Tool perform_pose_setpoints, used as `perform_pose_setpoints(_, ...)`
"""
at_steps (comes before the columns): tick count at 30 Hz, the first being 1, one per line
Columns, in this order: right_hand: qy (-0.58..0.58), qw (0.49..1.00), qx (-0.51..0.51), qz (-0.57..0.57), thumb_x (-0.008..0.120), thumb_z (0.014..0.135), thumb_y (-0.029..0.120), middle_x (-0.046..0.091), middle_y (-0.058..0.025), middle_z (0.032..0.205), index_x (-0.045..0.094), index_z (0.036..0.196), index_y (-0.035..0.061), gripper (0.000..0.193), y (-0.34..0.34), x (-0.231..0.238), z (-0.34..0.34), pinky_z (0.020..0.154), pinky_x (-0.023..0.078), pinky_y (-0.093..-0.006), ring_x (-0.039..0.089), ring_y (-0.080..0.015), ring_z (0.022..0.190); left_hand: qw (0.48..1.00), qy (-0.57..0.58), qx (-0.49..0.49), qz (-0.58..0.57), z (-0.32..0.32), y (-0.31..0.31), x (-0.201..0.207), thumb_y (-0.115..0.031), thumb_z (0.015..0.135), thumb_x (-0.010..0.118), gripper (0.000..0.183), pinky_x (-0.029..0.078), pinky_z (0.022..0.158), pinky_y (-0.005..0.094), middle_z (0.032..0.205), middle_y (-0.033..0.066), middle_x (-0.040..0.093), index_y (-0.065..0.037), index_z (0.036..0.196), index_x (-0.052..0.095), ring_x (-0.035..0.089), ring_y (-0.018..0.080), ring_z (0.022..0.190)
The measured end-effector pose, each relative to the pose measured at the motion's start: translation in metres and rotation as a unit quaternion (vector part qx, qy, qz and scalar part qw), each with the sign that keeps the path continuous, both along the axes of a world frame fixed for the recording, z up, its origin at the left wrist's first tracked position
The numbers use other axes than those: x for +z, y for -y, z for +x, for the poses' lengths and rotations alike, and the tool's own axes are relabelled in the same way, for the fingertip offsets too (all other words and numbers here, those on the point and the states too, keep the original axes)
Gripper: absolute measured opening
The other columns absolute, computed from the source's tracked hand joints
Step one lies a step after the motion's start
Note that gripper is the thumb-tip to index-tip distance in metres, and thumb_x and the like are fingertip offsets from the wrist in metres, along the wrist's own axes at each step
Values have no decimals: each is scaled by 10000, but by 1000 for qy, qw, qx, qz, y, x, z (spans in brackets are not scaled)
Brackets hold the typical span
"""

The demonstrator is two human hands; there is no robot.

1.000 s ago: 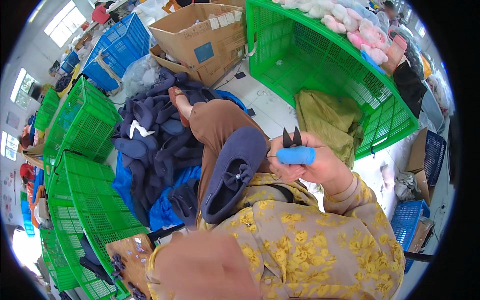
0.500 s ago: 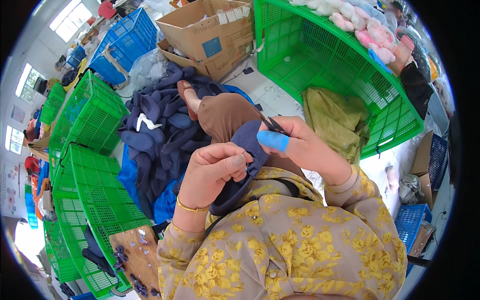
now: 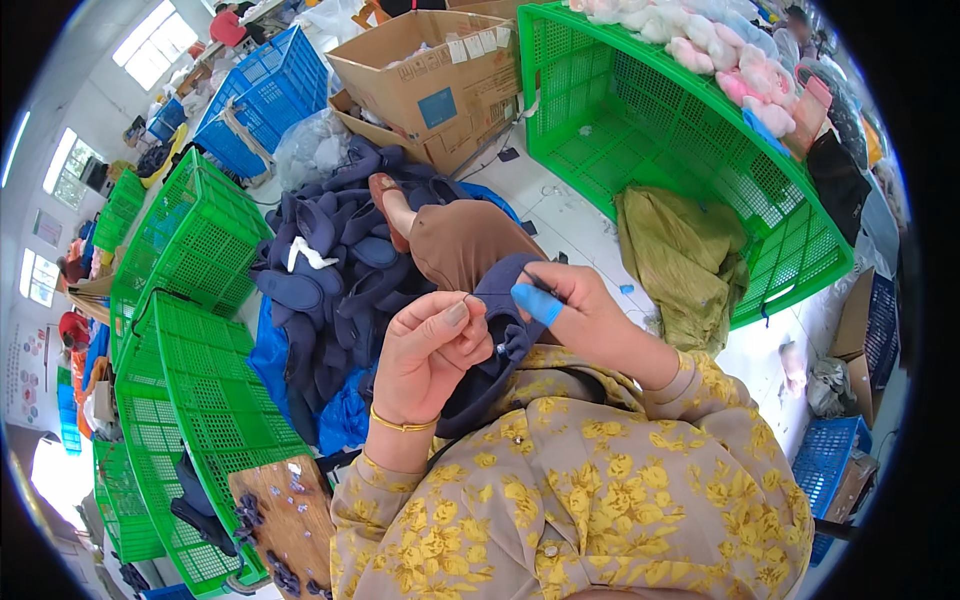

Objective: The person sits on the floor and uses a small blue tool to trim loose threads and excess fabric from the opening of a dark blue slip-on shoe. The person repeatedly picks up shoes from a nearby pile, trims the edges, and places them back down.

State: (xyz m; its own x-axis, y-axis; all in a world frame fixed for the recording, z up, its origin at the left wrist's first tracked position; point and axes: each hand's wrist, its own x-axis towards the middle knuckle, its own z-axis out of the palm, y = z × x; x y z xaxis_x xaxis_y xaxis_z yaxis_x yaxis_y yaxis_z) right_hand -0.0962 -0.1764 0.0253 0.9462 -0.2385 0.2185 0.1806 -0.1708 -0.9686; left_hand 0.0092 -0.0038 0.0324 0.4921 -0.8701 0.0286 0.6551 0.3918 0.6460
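A dark navy slipper (image 3: 500,285) lies across my lap, with a small bow-like trim (image 3: 513,343) on it. My left hand (image 3: 432,345) has its thumb and forefinger pinched together just left of the slipper, on a thin dark thread (image 3: 490,294) that runs toward my right hand. My right hand (image 3: 577,308), a blue cover (image 3: 537,303) on its thumb, is closed at the slipper's far end. Dark thread snips (image 3: 551,287) sit in its grip, mostly hidden by the fingers.
A heap of navy slippers (image 3: 345,265) lies on blue sheeting (image 3: 345,415) ahead to the left. Green crates (image 3: 215,400) stand at the left, and a large green crate (image 3: 690,110) with an olive cloth (image 3: 680,260) at the right. A wooden board (image 3: 305,525) holds dark scraps.
My left hand has drawn back from the slipper's trim, and the thread now shows between my hands. The snips' blades, which pointed up before, have turned down into my right hand.
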Motion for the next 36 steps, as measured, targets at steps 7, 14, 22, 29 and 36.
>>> perform_pose_setpoints(7,73,983,-15,-168,614,788,67,550,-123,684,566,823,35,67,-24,4,-4,534,411,-333,528,-266,587,997,-44,60,-6,0,4,-1,-91,926,604,162,305,522,239,704,3,529,21,1011,685,386,86,567)
perform_pose_setpoints(14,125,971,11,-203,621,764,47,543,-121,685,555,820,22,90,-29,15,-3,540,420,-346,542,-280,600,822,435,265,256,-20,10,7,-6,881,628,107,410,559,233,771,39,612,18,966,689,529,98,621)
perform_pose_setpoints(22,78,988,14,-129,600,887,141,543,-118,684,589,875,36,106,-25,-2,-8,560,418,-329,505,-254,582,561,751,297,182,-20,-6,-5,32,751,706,141,466,539,316,746,101,588,-26,878,681,599,264,639)
perform_pose_setpoints(29,76,988,-9,-132,622,867,128,512,-107,678,569,883,29,113,-20,-3,-16,548,395,-326,478,-251,586,567,731,333,181,-25,-5,0,35,697,763,162,394,470,317,683,93,534,-36,739,623,544,247,551)
perform_pose_setpoints(36,105,990,17,-94,625,840,133,519,-130,650,534,795,26,148,-25,3,-21,539,388,-361,497,-298,575,645,662,315,216,-33,-11,3,71,660,757,185,340,455,270,668,68,507,-35,712,615,482,176,506)
